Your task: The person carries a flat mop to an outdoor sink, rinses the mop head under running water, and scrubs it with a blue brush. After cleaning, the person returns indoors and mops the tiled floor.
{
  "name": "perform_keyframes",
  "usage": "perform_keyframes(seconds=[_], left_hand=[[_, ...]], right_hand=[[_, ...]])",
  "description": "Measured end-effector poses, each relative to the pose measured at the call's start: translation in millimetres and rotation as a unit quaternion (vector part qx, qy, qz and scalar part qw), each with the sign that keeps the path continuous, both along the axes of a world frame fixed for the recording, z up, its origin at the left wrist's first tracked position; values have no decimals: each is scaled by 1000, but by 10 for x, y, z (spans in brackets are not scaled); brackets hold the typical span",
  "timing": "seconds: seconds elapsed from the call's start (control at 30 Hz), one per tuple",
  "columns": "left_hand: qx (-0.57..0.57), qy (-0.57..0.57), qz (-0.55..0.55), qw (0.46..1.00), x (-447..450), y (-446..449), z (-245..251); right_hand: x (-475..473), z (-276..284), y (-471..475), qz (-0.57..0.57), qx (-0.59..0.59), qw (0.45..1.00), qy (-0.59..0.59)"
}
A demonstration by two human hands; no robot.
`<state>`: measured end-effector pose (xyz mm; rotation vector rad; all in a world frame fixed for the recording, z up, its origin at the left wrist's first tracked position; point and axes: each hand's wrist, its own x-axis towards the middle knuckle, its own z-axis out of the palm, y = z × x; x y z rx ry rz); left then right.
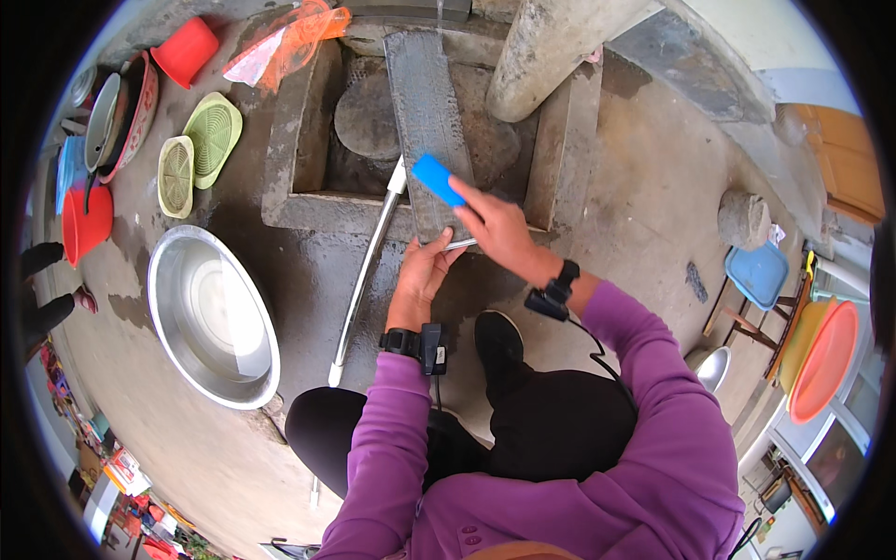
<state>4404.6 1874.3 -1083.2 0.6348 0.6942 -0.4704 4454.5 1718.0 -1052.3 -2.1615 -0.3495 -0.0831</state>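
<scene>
A wet grey flat-mop pad [427,91] lies face up across a concrete wash basin [290,210]. Its near end is pinched by my left hand [423,269], the thumb on top. In my right hand [497,224] is a blue scrubbing brush [435,178], over the pad's lower half; its underside is hidden. A silver pole with white ends [367,280] slopes from beneath the pad down to the wet floor. Thin running water [439,14] falls near the pad's far end.
A large metal basin [175,315] sits at left, near green plastic baskets [212,133] and a red bucket [185,52]. A concrete pillar [553,63] rises beside the basin's right side. Another person's legs [49,308] show at far left. At right stands a stool with a blue tray [758,273].
</scene>
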Motion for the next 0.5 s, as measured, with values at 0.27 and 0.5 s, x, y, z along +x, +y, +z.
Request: perform_keyframes(seconds=[0.27,0.5], left_hand=[[4,-8,13,1000,84,-1,70],[-14,-10,22,1000,115,33,215]], right_hand=[[996,-130,107,-71,-95,993,-8],[1022,-29,88,-78,-98,992,29]])
